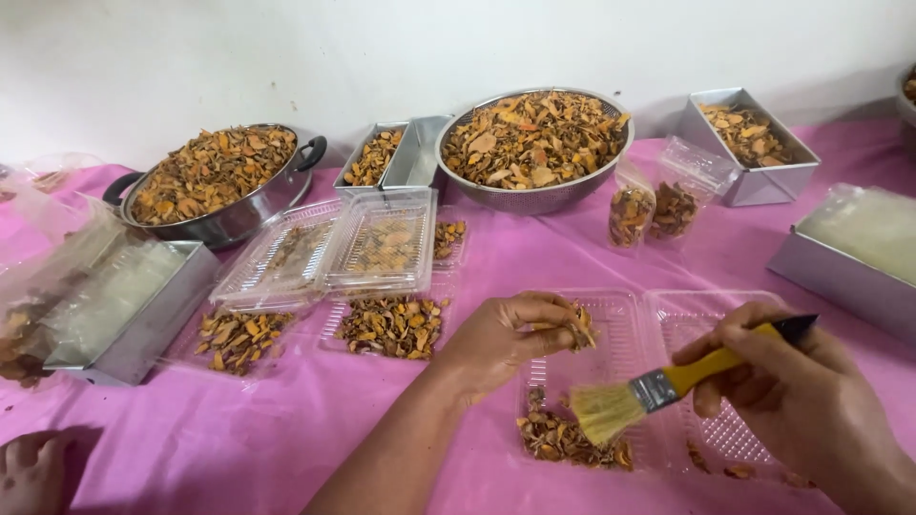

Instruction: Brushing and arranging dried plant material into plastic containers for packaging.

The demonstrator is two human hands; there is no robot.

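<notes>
My left hand (506, 339) pinches a small piece of dried orange-brown slice (578, 329) above an open clear plastic clamshell container (630, 315). My right hand (797, 391) grips a paintbrush with a yellow handle (711, 367), its pale bristles (606, 412) pointing left just below the held piece. A small heap of dried slices (568, 441) lies in the container's left half. A few crumbs sit in its right half.
On the pink cloth stand two filled clamshells (386, 324), a dark pan (215, 181), a steel colander (534, 143), steel tins (754, 143) and small bags (649, 212) of slices. Another person's hand (29, 472) rests at lower left.
</notes>
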